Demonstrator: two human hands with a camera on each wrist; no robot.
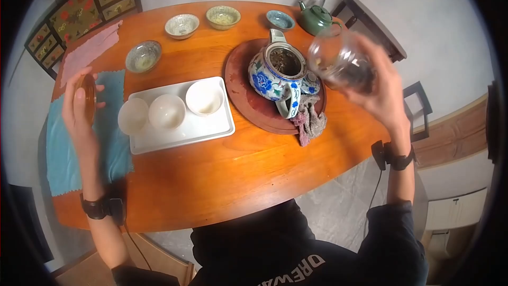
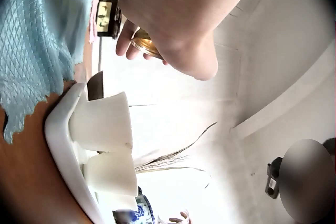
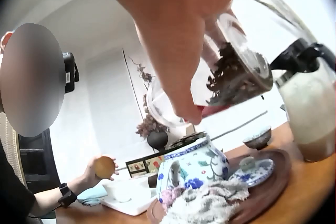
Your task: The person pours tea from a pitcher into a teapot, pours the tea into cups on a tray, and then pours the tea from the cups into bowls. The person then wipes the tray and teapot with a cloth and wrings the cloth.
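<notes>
One left hand (image 1: pixel 79 116) is holding lid (image 3: pixel 105 167), apart from right hand (image 1: pixel 385 95) gripping tilted jar (image 3: pixel 239 79) above desk (image 1: pixel 211 190) near teapot (image 1: pixel 267 87), jar probably being light, slick, fragile, safest gripped round its body.

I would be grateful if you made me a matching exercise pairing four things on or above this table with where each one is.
Things:
1. Glass jar
2. White cups
3. Blue-and-white teapot
4. Green teapot

Places:
A. On the rectangular white tray
B. Beside the small blue bowl
C. On the round tray
D. Tilted in the right hand

Right pairs: 1-D, 2-A, 3-C, 4-B
</notes>
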